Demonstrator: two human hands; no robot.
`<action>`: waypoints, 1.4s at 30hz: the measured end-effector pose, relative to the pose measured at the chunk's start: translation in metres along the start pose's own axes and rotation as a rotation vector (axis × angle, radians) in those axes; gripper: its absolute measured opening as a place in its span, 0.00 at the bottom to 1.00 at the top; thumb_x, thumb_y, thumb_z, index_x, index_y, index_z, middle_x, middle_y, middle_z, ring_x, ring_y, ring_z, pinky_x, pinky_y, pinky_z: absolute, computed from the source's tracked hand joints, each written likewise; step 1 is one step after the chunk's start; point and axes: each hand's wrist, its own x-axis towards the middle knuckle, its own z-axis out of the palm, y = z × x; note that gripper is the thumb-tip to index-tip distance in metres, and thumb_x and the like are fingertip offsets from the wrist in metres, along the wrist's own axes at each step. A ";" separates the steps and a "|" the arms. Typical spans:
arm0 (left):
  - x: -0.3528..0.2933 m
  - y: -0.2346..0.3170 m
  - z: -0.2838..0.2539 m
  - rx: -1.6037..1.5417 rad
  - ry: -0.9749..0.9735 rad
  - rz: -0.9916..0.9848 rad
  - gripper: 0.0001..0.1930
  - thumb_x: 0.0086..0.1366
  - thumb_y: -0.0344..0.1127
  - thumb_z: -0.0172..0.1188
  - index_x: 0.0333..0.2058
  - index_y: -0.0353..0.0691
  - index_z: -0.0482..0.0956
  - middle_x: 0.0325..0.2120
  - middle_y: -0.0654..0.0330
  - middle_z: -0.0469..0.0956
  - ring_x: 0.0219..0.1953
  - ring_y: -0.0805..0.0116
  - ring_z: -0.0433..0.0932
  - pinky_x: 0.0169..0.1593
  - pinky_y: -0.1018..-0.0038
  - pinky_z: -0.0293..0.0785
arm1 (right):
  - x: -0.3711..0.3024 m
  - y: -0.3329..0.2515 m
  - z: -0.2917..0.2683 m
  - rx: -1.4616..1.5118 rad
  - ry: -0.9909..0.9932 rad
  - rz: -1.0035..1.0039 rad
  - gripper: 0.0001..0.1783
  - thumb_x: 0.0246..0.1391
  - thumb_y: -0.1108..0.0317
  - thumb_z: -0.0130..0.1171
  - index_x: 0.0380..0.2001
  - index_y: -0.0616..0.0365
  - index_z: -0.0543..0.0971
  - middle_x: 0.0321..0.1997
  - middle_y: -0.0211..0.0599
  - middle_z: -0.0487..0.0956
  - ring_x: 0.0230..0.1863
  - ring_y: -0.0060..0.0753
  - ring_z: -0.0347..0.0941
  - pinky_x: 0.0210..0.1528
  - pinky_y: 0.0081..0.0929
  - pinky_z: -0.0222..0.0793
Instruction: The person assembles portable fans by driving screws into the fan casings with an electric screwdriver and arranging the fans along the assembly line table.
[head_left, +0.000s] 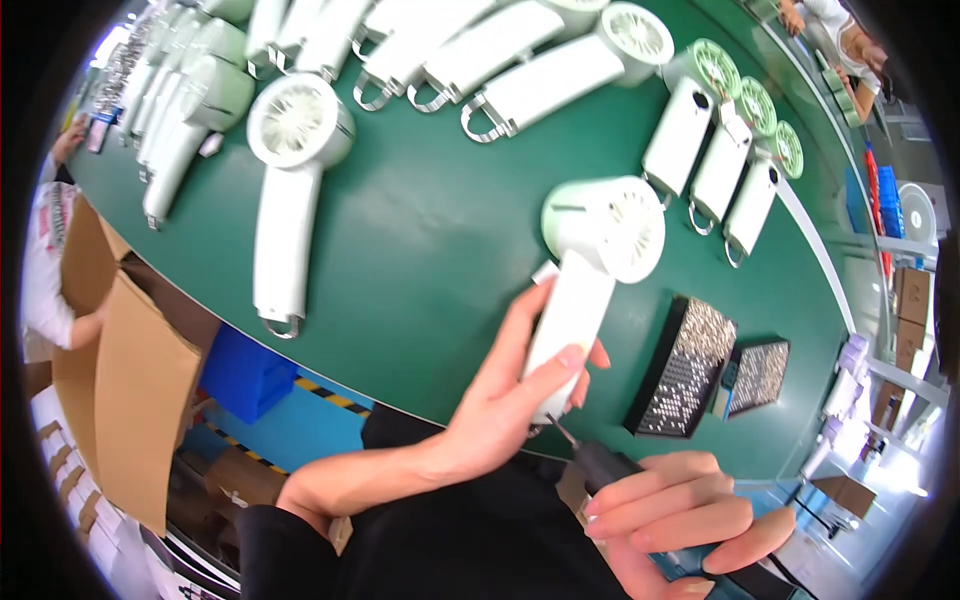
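My left hand [490, 410] is wrapped round the handle of a white and pale green handheld fan [580, 295], its round grilled head pointing away from me. In my right hand [690, 510] is a dark power screwdriver [605, 462], gripped with the fingers curled over its body. The screwdriver's thin bit reaches the bottom end of the fan handle; whether it sits in a screw there is too small to tell. Right of the fan lies a black screw tray [654, 368] filled with small metal screws. A smaller screw tray [757, 343] stands beside it.
A finished-looking fan [288, 225] lies to the left on the green table [430, 240]. More fans [560, 85] line the far side; several with exposed green rings [680, 135] lie far right. Cardboard box [140, 400] and blue bin [245, 375] stand left, near a co-worker's arm [75, 325].
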 end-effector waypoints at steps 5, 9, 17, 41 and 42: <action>-0.007 -0.003 0.006 -0.008 -0.011 -0.013 0.32 0.69 0.34 0.45 0.66 0.40 0.40 0.39 0.51 0.70 0.30 0.71 0.69 0.36 0.75 0.68 | -0.004 -0.006 0.004 0.009 0.109 0.007 0.18 0.54 0.70 0.54 0.42 0.60 0.57 0.22 0.45 0.69 0.15 0.41 0.70 0.19 0.37 0.73; -0.006 -0.006 0.005 -0.001 -0.010 -0.002 0.30 0.70 0.36 0.43 0.65 0.40 0.41 0.37 0.53 0.70 0.29 0.72 0.69 0.35 0.76 0.68 | 0.006 -0.022 -0.027 0.110 -0.151 -0.010 0.23 0.52 0.71 0.57 0.44 0.63 0.57 0.23 0.48 0.68 0.16 0.45 0.71 0.20 0.42 0.75; -0.017 0.034 0.000 1.188 0.008 0.364 0.28 0.59 0.23 0.57 0.59 0.34 0.61 0.42 0.49 0.71 0.42 0.59 0.74 0.46 0.68 0.70 | -0.013 -0.043 -0.063 -0.362 0.396 -0.027 0.13 0.62 0.63 0.44 0.43 0.57 0.57 0.23 0.43 0.67 0.13 0.42 0.68 0.15 0.36 0.71; -0.026 0.023 -0.005 1.722 -0.036 0.472 0.28 0.45 0.23 0.64 0.48 0.47 0.76 0.37 0.52 0.68 0.32 0.56 0.70 0.34 0.66 0.69 | -0.032 -0.034 -0.072 -0.476 0.431 0.156 0.13 0.61 0.65 0.46 0.40 0.57 0.55 0.24 0.46 0.68 0.15 0.41 0.70 0.18 0.38 0.72; -0.026 0.023 -0.006 1.719 -0.033 0.472 0.28 0.45 0.23 0.64 0.48 0.47 0.76 0.37 0.52 0.68 0.32 0.56 0.70 0.34 0.66 0.69 | -0.032 -0.034 -0.072 -0.478 0.416 0.164 0.12 0.61 0.65 0.46 0.39 0.57 0.55 0.24 0.46 0.68 0.15 0.41 0.70 0.19 0.39 0.72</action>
